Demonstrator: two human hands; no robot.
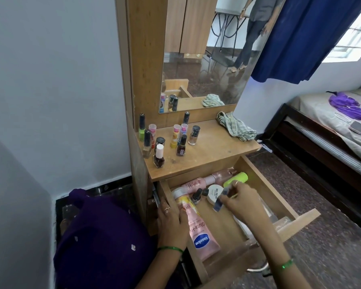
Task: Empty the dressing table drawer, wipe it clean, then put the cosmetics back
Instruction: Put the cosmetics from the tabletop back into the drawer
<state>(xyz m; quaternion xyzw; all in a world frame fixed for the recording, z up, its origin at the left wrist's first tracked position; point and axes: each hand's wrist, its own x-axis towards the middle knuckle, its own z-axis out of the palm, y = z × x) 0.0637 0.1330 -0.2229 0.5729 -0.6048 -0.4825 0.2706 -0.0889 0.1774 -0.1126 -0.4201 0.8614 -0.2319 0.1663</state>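
The wooden drawer [265,184] stands pulled out under the dressing table top [213,151]. Inside lie a pink Vaseline tube [200,232], pink bottles [198,182], two dark dropper bottles [197,195], a white round jar [214,195] and a lime-green bottle [238,178]. My right hand [241,202] hovers over the drawer's middle, shut on a small blue tube [219,202]. My left hand [171,222] grips the drawer's left wall. Several nail polish bottles and lip balms [165,138] stand on the top's left half.
A checked cloth [236,126] lies at the top's back right, below the mirror [202,59]. A bed [331,130] with a phone and purple cloth stands to the right. A blue curtain [304,38] hangs above. My purple-clad knee [104,236] is at the lower left.
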